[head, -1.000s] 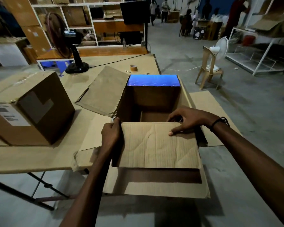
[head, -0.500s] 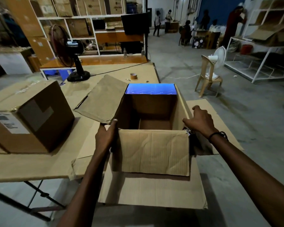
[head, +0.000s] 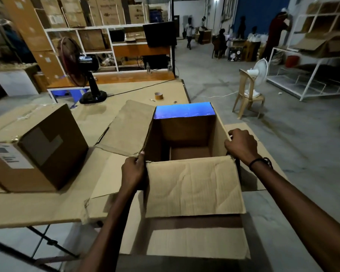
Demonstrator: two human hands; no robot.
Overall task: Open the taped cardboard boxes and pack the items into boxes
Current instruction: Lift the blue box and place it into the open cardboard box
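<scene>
Open box upright — mouth facing up.

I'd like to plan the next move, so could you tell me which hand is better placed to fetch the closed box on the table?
Left. The left hand is on the side facing the closed box; the right hand is across the open box.

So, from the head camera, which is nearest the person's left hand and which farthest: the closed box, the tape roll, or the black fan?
From the left hand:
1. Closed box, on the table to its left.
2. Tape roll, farther back on the table, slightly right.
3. Black fan, at the table's far left edge, though it is nearly level with the tape.
</scene>
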